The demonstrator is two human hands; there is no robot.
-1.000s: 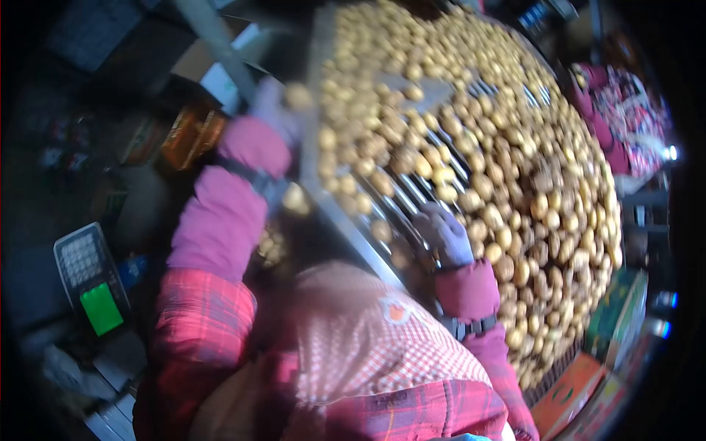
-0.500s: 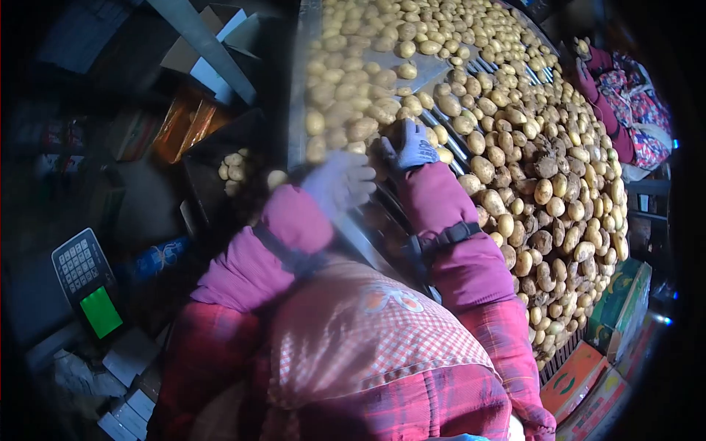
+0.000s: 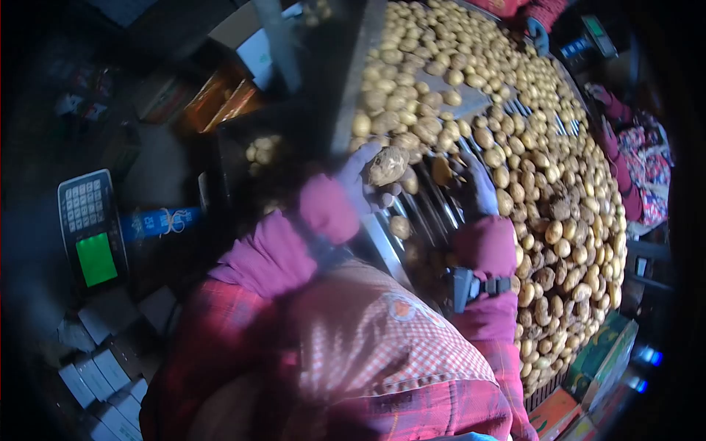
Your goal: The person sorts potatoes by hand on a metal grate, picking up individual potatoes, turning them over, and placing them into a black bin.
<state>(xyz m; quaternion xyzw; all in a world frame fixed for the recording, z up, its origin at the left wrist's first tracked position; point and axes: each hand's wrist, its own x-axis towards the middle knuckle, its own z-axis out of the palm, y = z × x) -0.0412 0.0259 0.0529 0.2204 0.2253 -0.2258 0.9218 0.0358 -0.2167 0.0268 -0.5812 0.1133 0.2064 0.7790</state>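
Note:
A large, dirt-marked potato (image 3: pixel 388 166) rests in my gloved left hand (image 3: pixel 359 184), with the fingers curled beneath it. My right hand (image 3: pixel 479 187), in a pale glove with dark fingers, reaches over the metal rollers (image 3: pixel 439 209). At its fingertips is a brownish potato (image 3: pixel 441 170), which the fingers seem to pinch; their far side is hidden. Below my left hand, a single potato (image 3: pixel 399 227) lies near the rollers' metal edge. Many yellow potatoes (image 3: pixel 548 191) are heaped on the sorting table to the right and beyond both hands.
A dark bin with a few potatoes (image 3: pixel 262 150) stands to the left. Nearer me are a scale display with a green screen (image 3: pixel 95 259) and white boxes (image 3: pixel 92 378). Co-workers' hands (image 3: pixel 538 35) show at the far side. Coloured cartons (image 3: pixel 603 360) stand at lower right.
My left hand, blurred and without a visible potato before, now holds a large potato. My right hand has shifted right in the view and turned. More bare rollers show between my hands.

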